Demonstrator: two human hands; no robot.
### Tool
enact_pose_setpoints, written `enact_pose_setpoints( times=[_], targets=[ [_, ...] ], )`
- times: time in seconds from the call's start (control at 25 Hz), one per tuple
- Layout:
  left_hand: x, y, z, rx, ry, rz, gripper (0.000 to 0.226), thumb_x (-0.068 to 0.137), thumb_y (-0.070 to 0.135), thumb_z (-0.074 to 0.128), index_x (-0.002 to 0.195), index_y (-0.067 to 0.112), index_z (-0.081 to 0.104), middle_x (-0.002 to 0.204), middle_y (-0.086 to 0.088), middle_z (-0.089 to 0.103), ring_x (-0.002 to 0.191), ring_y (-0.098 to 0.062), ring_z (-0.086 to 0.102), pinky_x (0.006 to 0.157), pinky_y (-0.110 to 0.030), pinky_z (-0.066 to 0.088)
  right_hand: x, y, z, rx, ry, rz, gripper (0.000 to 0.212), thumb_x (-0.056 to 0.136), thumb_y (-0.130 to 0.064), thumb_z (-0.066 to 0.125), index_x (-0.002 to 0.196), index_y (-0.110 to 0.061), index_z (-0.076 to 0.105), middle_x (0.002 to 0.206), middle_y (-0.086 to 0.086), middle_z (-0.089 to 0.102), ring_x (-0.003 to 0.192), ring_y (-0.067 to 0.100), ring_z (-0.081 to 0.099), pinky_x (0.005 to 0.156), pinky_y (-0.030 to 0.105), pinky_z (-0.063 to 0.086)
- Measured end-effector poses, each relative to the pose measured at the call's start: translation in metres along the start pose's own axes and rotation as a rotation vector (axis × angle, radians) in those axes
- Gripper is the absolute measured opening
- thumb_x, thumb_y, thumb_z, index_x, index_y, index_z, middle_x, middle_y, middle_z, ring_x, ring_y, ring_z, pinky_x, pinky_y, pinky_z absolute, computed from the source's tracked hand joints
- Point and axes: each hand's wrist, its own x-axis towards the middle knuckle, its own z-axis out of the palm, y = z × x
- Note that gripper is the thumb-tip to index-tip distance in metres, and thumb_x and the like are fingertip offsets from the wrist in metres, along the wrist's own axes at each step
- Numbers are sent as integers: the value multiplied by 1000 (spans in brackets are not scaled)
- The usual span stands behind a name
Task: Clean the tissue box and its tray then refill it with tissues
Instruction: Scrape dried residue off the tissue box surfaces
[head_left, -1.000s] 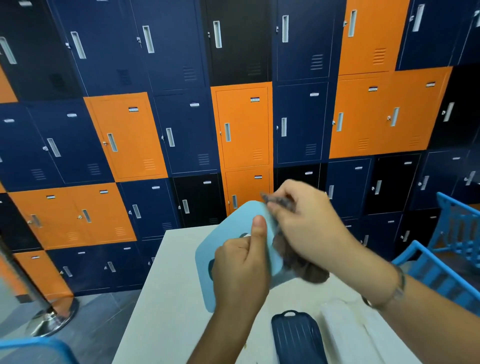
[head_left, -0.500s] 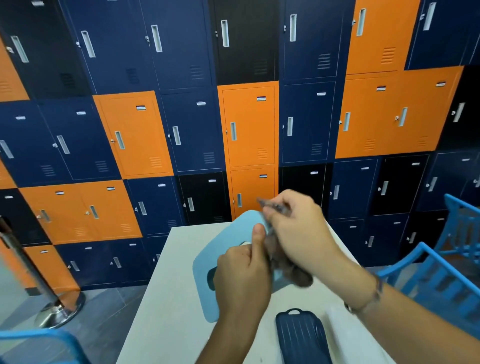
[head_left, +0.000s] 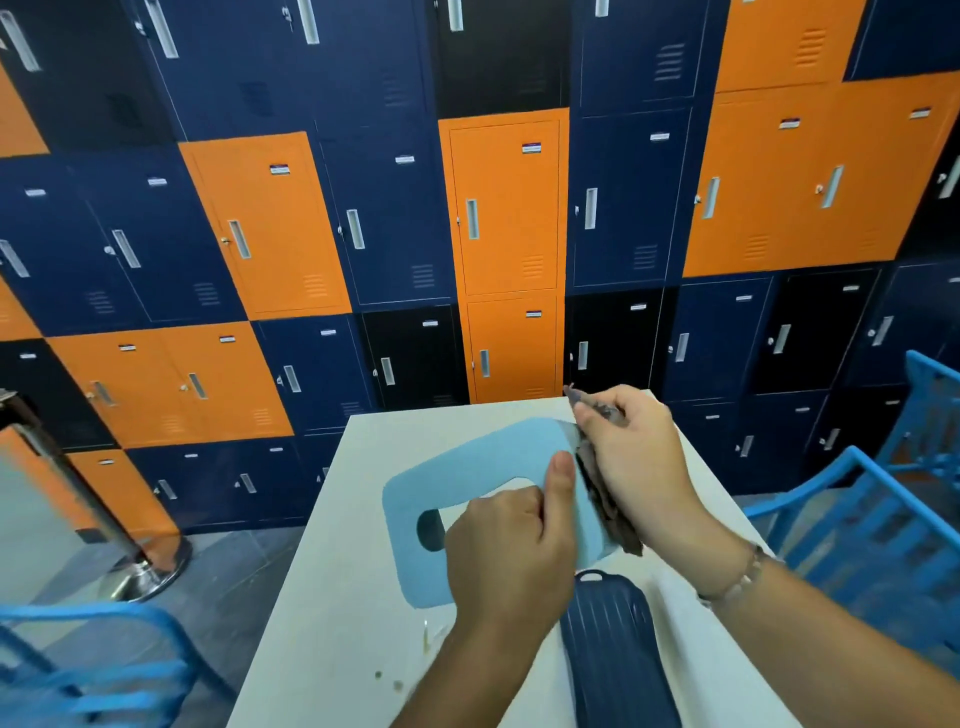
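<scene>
Over the middle of the worktop (head_left: 332, 597), the left hand (head_left: 511, 551) is closed around the near edge of the light blue tissue box (head_left: 467, 467), thumb pressed flat on its face, tilting it up off the surface. The right hand (head_left: 641, 467) pinches a dark cloth (head_left: 605, 499) against the box's right edge; to wipe well, keep the left grip firm while drawing the cloth along the whole edge. The dark blue tray (head_left: 613, 649) lies at the near edge, apparently awaiting cleaning.

right hand (head_left: 636, 467) with cloth (head_left: 605, 499) slid along tissue box (head_left: 483, 467) edge
</scene>
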Motion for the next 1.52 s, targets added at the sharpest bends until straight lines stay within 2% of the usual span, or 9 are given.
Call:
enact_pose_setpoints(
  times=[0.12, 0.4, 0.6, 0.76, 0.96, 1.08, 1.24, 1.4, 1.52],
  targets=[
    [0, -10, 6, 59, -2, 66, 80, 94, 73, 9, 46, 15, 36, 46, 0, 49, 50, -16, 51, 53, -36, 37, -14, 9, -3, 21, -88, -54, 15, 97, -13, 64, 83, -16, 65, 67, -8, 64, 60, 8, 60, 57, 22, 47],
    [-22, -19, 25, 229, 9, 371, 74, 105, 61, 24, 48, 16, 40, 40, 1, 47, 38, -18, 41, 44, -29, 28, -17, 38, -33, 1, -58, 86, 20, 98, -19, 64, 78, -20, 67, 55, -3, 60, 45, 13, 52, 52, 26, 41],
    [-24, -29, 25, 390, -71, 667, 67, 104, 52, 40, 48, 16, 50, 40, 4, 47, 37, -18, 39, 49, -25, 22, -15, 47, -55, -298, -191, 99, 22, 97, -19, 63, 77, -22, 69, 54, -10, 63, 41, 4, 54, 44, 22, 39],
    [-22, -26, 31, 470, -230, 852, 61, 102, 53, 40, 56, 17, 23, 47, 4, 14, 39, -22, 21, 48, -24, 20, -4, 44, -54, -179, -477, 287, 18, 98, -17, 64, 85, -6, 69, 67, 20, 67, 51, 19, 56, 47, 25, 41],
    [-11, -36, 39, 498, -297, 903, 61, 101, 54, 42, 56, 18, 24, 49, 4, 15, 38, -21, 26, 47, -24, 26, -8, 61, -45, -275, -387, -193, 16, 97, -16, 65, 85, -26, 67, 84, -11, 66, 80, 6, 63, 74, 33, 50],
    [-10, -36, 31, 474, -338, 910, 64, 97, 51, 53, 60, 19, 11, 53, 7, 3, 42, -17, 15, 48, -24, 20, -33, 83, -65, -482, -467, -536, 21, 97, -20, 58, 108, -31, 72, 94, -19, 57, 86, 4, 64, 72, 28, 54],
    [-31, -25, 48, 429, -409, 1017, 65, 94, 50, 63, 58, 18, 20, 53, 6, 7, 45, -17, 13, 49, -22, 19, -7, 86, -45, -682, -492, -610, 26, 96, -27, 53, 110, -34, 74, 93, -12, 59, 74, 18, 64, 57, 40, 53],
    [-21, -30, 30, 459, -421, 955, 73, 90, 51, 68, 59, 20, 10, 53, 6, 13, 44, -17, 17, 50, -22, 20, -23, 86, -55, -600, -638, -697, 29, 96, -27, 49, 110, -36, 73, 100, -15, 64, 82, 14, 67, 64, 35, 55],
    [-36, -22, 32, 462, -486, 1022, 66, 90, 49, 71, 56, 18, 24, 51, 6, 14, 44, -16, 17, 51, -22, 19, -15, 80, -45, -631, -579, -666, 29, 96, -29, 50, 109, -35, 75, 97, -12, 62, 81, 17, 66, 63, 36, 53]
  ],
)
